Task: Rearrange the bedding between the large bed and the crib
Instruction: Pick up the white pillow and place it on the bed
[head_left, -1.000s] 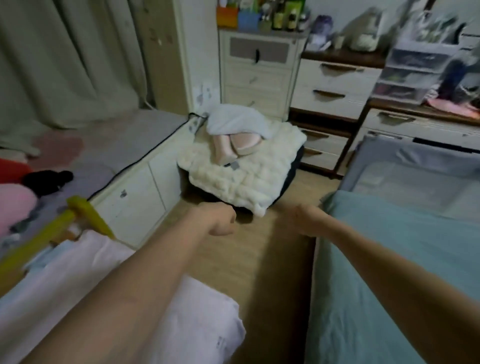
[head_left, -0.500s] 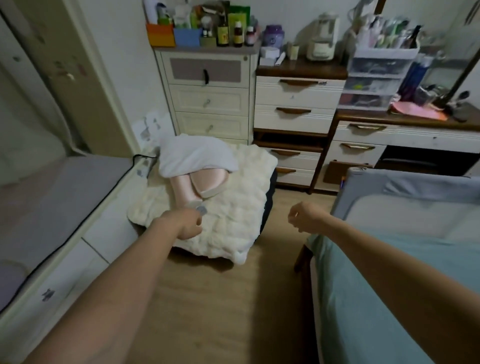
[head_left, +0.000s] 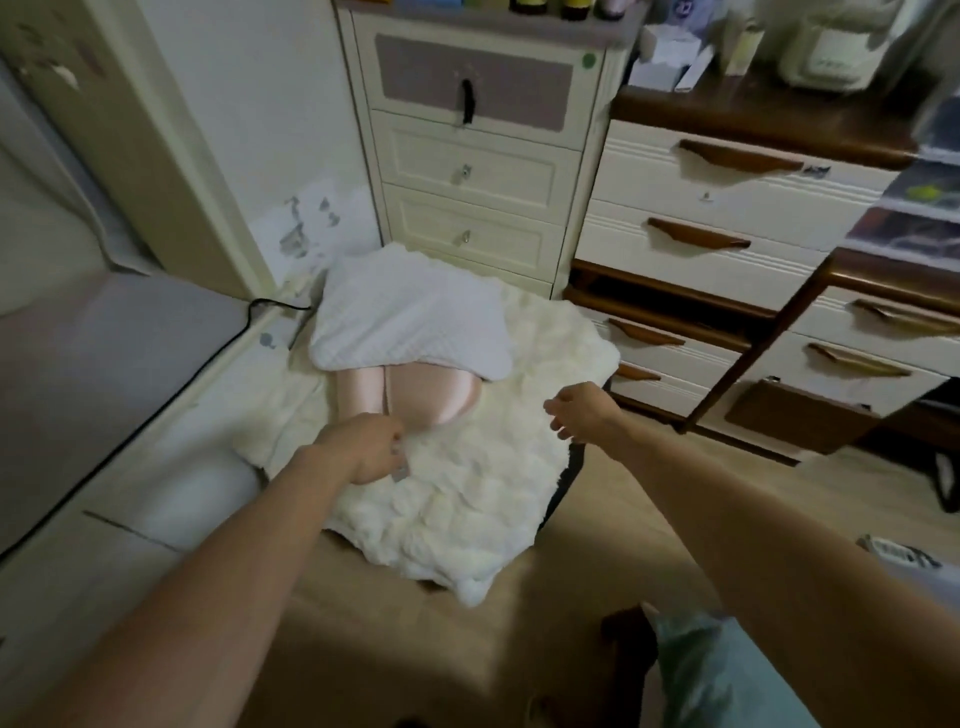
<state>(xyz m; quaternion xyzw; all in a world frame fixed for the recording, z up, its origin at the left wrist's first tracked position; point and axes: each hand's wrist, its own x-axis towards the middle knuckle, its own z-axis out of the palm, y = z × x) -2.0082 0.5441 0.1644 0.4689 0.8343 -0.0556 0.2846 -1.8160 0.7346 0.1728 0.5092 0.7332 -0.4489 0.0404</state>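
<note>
A pile of bedding sits at the foot of the large bed (head_left: 114, 358). At the bottom is a fluffy cream blanket (head_left: 467, 499), with two pink pillows (head_left: 426, 395) on it and a white pillow (head_left: 410, 322) on top of those. My left hand (head_left: 369, 452) is curled at the near end of the left pink pillow and pinches its small grey tag. My right hand (head_left: 582, 410) hovers over the blanket's right side with fingers loosely spread, holding nothing. Teal bedding (head_left: 727, 670) shows at the bottom right.
A cream chest of drawers (head_left: 467, 171) stands right behind the pile. A wider dresser with brown handles (head_left: 717, 208) runs to its right. A black cable (head_left: 260, 306) runs along the bed's edge. Wooden floor (head_left: 431, 649) lies between me and the pile.
I have moved closer to the pile. My left hand has reached the pink pillow's near end and closed on it. My right hand has gone forward over the blanket and its fingers have loosened.
</note>
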